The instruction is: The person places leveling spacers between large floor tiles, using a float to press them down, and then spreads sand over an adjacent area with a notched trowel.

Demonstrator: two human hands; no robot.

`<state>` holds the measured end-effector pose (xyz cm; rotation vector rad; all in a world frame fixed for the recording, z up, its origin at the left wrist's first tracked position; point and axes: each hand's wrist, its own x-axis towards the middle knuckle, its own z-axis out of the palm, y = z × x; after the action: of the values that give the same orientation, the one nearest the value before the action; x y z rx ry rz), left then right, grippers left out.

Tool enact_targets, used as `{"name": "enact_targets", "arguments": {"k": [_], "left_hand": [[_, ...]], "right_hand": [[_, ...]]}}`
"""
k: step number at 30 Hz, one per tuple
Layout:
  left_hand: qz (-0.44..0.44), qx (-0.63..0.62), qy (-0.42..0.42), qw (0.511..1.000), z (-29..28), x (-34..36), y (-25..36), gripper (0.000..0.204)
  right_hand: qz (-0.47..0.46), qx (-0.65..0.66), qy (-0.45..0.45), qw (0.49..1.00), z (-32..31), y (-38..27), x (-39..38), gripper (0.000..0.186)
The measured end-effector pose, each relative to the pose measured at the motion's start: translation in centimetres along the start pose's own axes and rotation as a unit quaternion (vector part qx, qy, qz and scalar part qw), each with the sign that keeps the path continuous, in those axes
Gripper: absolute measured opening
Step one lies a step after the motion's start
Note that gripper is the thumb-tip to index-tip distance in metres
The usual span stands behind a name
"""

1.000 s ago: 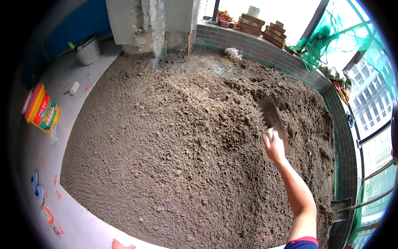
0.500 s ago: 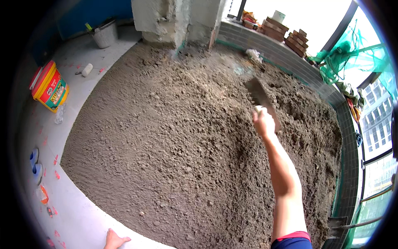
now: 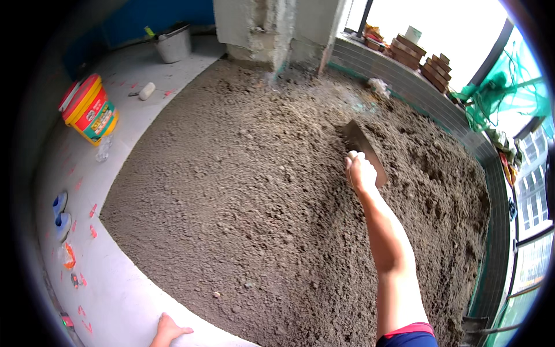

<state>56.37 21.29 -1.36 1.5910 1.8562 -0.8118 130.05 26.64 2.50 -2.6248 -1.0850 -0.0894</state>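
Note:
My right hand (image 3: 361, 173) is closed round the handle of a plastering trowel with a long flat steel blade (image 3: 372, 157). The blade lies low over a broad bed of grey-brown mortar (image 3: 243, 191), tilted with its far end to the left; whether its whole face touches cannot be told. To the left and far side the mortar looks flatter, while on the right it is lumpy and heaped. At the lower edge, my left hand (image 3: 169, 331) rests on the pale floor (image 3: 124, 295) beside the mortar's near edge, empty, thumb stretched out.
On the left floor stand a yellow-and-red bucket (image 3: 92, 113), a white roller-like piece (image 3: 147, 91), a pair of blue-white shoes (image 3: 62, 217) and a grey bucket (image 3: 173, 45). A concrete column (image 3: 245, 26) rises behind. Stacked bricks (image 3: 407, 51) sit on the tiled ledge (image 3: 457, 113) at right.
My right hand has drawn the trowel leftward and slightly nearer across the mortar. The whole view has shifted, moving the surroundings rightward in the picture. My left hand stays on the floor.

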Motion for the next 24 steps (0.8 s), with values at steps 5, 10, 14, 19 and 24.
{"name": "enact_targets", "arguments": {"k": [5,10,14,19,24], "left_hand": [[-0.032,0.011,-0.011,0.999,0.0,0.4,-2.0,0.133],[-0.015,0.001,-0.024,1.0,-0.5,0.0,0.0,0.134],[-0.025,0.043,0.003,0.999,0.3,0.9,-1.1,0.134],[0.007,-0.018,-0.032,0.999,-1.2,-1.8,-0.2,0.125],[-0.003,-0.05,0.053,0.997,3.0,0.5,-2.0,0.137]], "right_hand": [[-0.151,0.211,-0.146,0.955,-0.5,-13.5,-4.9,0.049],[-0.086,0.196,-0.262,0.941,3.7,-17.9,-4.3,0.048],[-0.014,0.163,-0.141,0.976,3.8,-9.1,0.0,0.052],[0.083,0.103,0.001,0.991,-0.4,4.4,-1.5,0.042],[0.306,0.183,0.129,0.925,-6.3,25.4,-8.1,0.053]]}}
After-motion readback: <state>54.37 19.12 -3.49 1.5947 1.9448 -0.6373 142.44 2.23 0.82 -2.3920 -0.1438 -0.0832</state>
